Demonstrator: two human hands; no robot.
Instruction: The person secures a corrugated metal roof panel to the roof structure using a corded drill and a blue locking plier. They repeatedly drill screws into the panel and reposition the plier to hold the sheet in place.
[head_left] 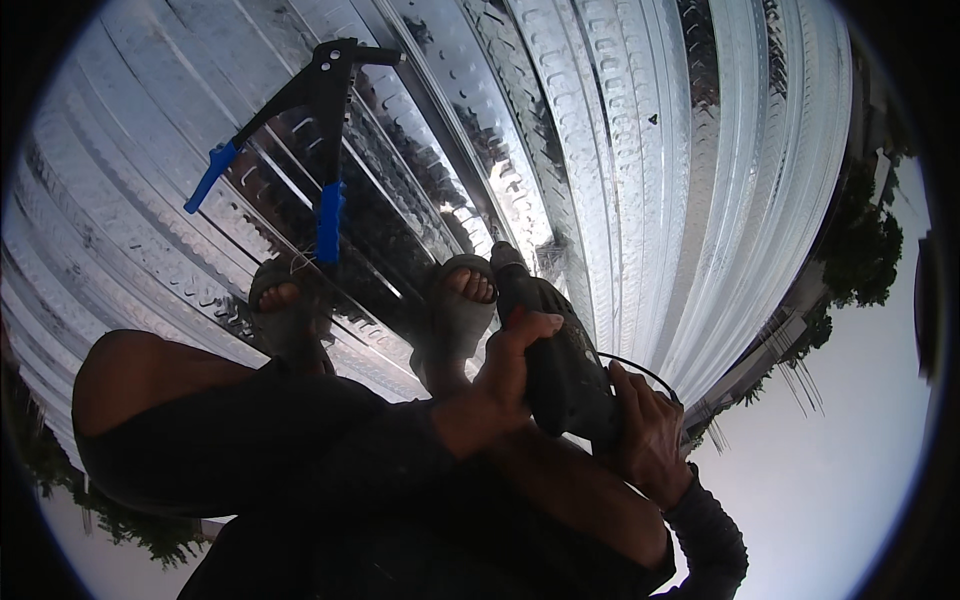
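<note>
Both my hands hold a dark power drill [556, 350] whose chuck points away from me, down at a seam of the ribbed metal sheeting [640, 190]. My left hand [505, 365] is wrapped round the drill's body near its front, thumb across the top. Round the rear end my right hand [645, 425] is closed, with a thin black cord beside it. Whether the bit touches the metal I cannot tell. To the left lies a hand riveter [325, 120] with a black body and two spread blue-gripped handles; neither hand touches it.
My sandalled feet [470, 285] rest on the sheeting between the riveter and the drill. Raised ribs run across the shiny surface, which ends at a curved edge on the right. Beyond it are trees [865, 250], thin upright rods [795, 375] and sky.
</note>
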